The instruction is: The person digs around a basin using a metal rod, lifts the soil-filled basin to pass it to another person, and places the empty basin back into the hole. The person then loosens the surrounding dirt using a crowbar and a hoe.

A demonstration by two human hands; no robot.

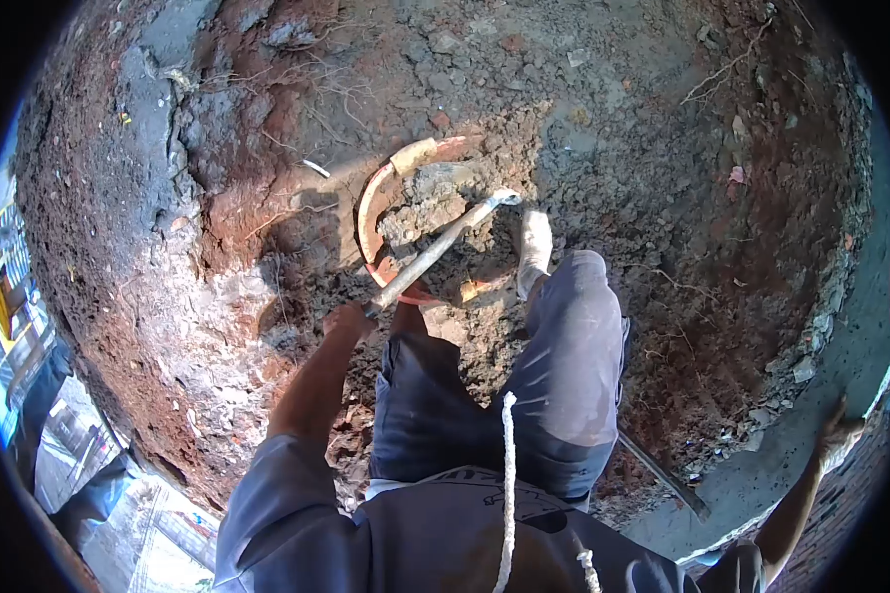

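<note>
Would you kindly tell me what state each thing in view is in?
Left hand, closed around the pole.
Pole, slanted over the orange rim.
Orange rim, dirt-caked, curving around soil.
Right hand, out to the side, grip unclear.
Metal bar, slanting, partly hidden.
White cord, hanging.
Trousers, dusty at one knee.

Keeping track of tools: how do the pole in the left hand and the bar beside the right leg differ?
The pole is pale; the bar is dark grey. The left hand grips the pole, while no hand holds the bar. Both are long and straight.
</note>
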